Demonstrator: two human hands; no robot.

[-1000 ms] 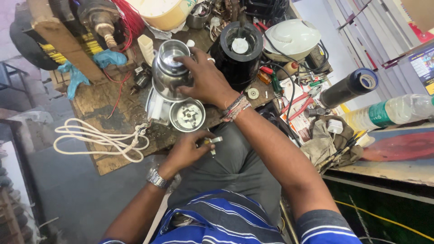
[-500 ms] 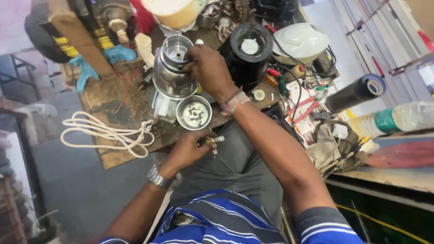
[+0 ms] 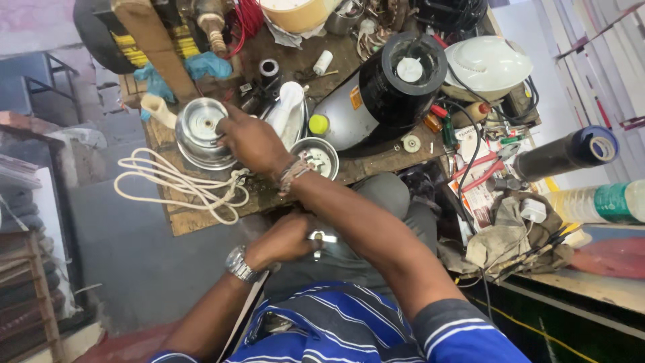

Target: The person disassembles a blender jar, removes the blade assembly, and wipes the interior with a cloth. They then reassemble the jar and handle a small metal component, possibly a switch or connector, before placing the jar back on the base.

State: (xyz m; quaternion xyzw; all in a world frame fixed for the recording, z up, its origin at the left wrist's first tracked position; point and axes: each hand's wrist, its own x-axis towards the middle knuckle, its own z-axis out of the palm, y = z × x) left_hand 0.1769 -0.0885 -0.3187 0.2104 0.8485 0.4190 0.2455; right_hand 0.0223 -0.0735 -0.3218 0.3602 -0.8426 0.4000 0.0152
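The steel jar [image 3: 200,131], shiny and round with a white handle, lies on its side on the wooden bench [image 3: 376,156], its open mouth facing up. The right hand [image 3: 254,140] grasps its rim. Below the jar, off the bench edge, the left hand [image 3: 285,238] is clenched around a small metal part [image 3: 322,238].

An orange label [image 3: 355,98] sits on the grey motor housing [image 3: 339,117] mid-workbench. A green-labelled clear plastic bottle [image 3: 605,204] lies off the workbench's right edge.
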